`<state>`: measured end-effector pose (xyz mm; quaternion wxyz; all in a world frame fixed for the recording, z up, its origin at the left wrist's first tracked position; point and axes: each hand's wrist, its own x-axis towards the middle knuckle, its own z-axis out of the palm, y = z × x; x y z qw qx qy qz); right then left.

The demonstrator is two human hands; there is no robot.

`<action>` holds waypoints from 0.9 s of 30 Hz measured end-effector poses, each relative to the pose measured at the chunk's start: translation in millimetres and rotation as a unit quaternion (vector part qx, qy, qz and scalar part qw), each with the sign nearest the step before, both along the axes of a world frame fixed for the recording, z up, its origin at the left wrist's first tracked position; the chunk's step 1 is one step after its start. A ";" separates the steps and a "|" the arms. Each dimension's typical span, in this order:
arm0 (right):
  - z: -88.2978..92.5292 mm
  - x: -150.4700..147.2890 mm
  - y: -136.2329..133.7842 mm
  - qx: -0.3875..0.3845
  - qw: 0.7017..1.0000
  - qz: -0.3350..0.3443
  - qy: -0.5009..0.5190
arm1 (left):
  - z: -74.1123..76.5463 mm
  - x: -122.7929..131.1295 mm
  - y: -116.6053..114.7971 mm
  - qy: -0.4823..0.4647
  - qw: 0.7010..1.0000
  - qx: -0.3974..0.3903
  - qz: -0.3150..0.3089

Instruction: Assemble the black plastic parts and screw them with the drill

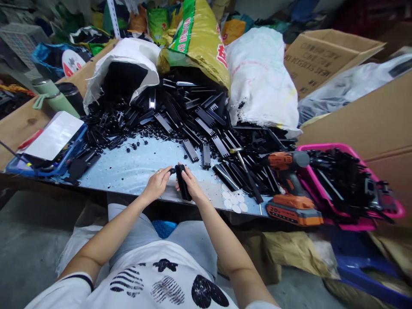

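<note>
Near the table's front edge, my right hand [191, 183] is wrapped round a long black plastic part [183, 182], held almost upright. Between the thumb and fingers of my left hand [158, 182] is a small black piece [172, 171], pinched close to the upper end of the long part. Whether the two pieces touch I cannot tell. Beyond my hands, flat black plates with toothed ends [190, 150] lie loose in front of a large heap of similar black parts [174, 103]. Small black knobs and screws [135, 146] are scattered to the left of the plates.
To the right lie a hammer [246, 174], an orange cordless drill [291, 189] and a pink basket [347, 150] of black parts. White round stickers [233, 199] sit by the front edge. A blue tray [48, 169] stands left; sacks [264, 77] line the back.
</note>
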<state>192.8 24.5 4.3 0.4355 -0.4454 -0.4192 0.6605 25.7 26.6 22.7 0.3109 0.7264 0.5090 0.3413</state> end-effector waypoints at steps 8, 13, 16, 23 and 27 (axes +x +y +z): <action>12.6 31.8 -4.0 0.181 0.967 0.082 -0.159 | 10.8 8.1 -14.1 0.011 0.998 0.050 -0.021; 22.4 30.0 -8.4 0.273 0.935 0.041 -0.222 | 15.4 28.2 -28.5 -0.031 0.990 0.128 0.053; 19.7 17.5 -16.5 0.271 0.937 -0.002 -0.220 | 19.8 38.9 -29.7 -0.073 0.979 0.161 0.105; 4.4 1.5 -29.9 0.226 0.936 -0.017 -0.268 | 6.3 28.8 -22.6 -0.048 0.993 0.102 0.026; 10.2 38.7 1.2 0.260 0.864 0.056 -0.428 | -14.5 23.0 -27.9 0.048 0.992 0.062 0.100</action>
